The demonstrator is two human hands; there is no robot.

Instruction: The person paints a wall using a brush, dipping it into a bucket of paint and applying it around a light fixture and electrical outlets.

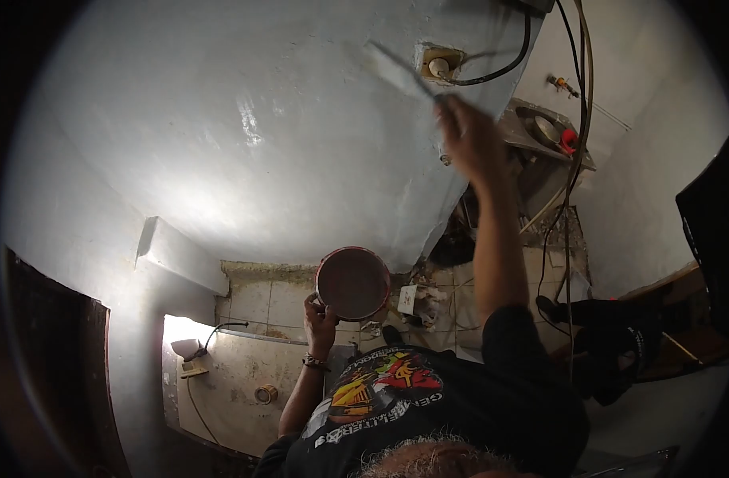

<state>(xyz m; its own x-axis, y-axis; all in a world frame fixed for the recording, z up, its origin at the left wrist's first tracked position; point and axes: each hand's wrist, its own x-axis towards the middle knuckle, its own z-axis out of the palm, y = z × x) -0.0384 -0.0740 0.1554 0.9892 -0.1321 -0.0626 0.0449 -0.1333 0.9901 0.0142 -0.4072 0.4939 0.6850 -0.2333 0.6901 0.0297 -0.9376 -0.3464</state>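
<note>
My left hand (pixel 321 317) grips the near-left rim of a round bucket (pixel 387 280) with a reddish edge. Its inside looks grey and dark; what lies in it is hard to make out. Higher up, my right hand (pixel 465 135) is closed around the handle of a putty knife (pixel 412 73), blurred by motion. The blade points up and left, at the pale grey wall (pixel 300 119), just left of a wall socket (pixel 442 65) with a plug in it. A whitish smear shows beside the blade.
A black cable runs from the plug, and more cables (pixel 575 167) hang at the right. Behind my right arm, a shelf (pixel 587 159) holds a pan and a red item. A lit lamp (pixel 187 348) stands on a board at lower left. Debris (pixel 420 307) lies on the tiled floor.
</note>
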